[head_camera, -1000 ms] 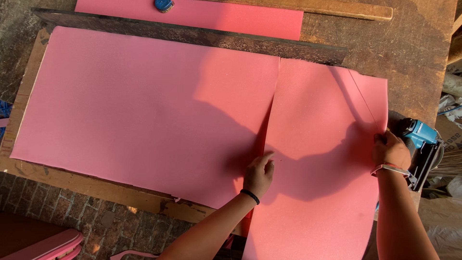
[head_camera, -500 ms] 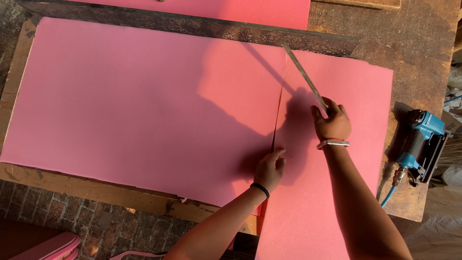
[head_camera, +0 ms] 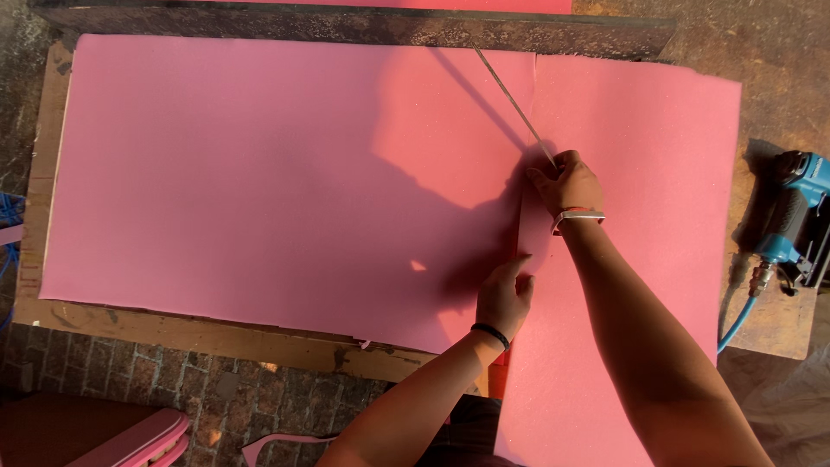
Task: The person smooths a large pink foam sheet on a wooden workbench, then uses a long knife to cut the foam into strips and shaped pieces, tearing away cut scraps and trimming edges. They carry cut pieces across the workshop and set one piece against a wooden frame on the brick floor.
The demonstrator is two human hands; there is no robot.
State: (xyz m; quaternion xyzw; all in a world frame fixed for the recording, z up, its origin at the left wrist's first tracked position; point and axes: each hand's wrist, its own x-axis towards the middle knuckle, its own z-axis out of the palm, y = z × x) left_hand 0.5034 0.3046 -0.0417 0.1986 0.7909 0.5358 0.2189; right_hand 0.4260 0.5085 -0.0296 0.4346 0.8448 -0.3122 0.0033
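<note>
A large pink foam sheet (head_camera: 259,182) covers most of the wooden table, with a second pink sheet (head_camera: 657,216) lying beside it on the right. The seam between them runs down the middle right. My right hand (head_camera: 571,186) grips a long thin metal blade (head_camera: 514,105) that slants up and left from the seam. My left hand (head_camera: 503,298) presses flat on the foam at the seam, lower down, near the table's front edge. A dark band circles the left wrist, a pale one the right.
A blue pneumatic stapler (head_camera: 795,220) with a blue hose (head_camera: 735,316) lies at the table's right edge. A dark wooden plank (head_camera: 346,22) runs along the back. Brick paving (head_camera: 130,389) and pink foam offcuts (head_camera: 147,437) lie below the front edge.
My right hand left the stapler side, picked up the thin blade and carried it to the seam. The left hand has stayed pressed on the seam.
</note>
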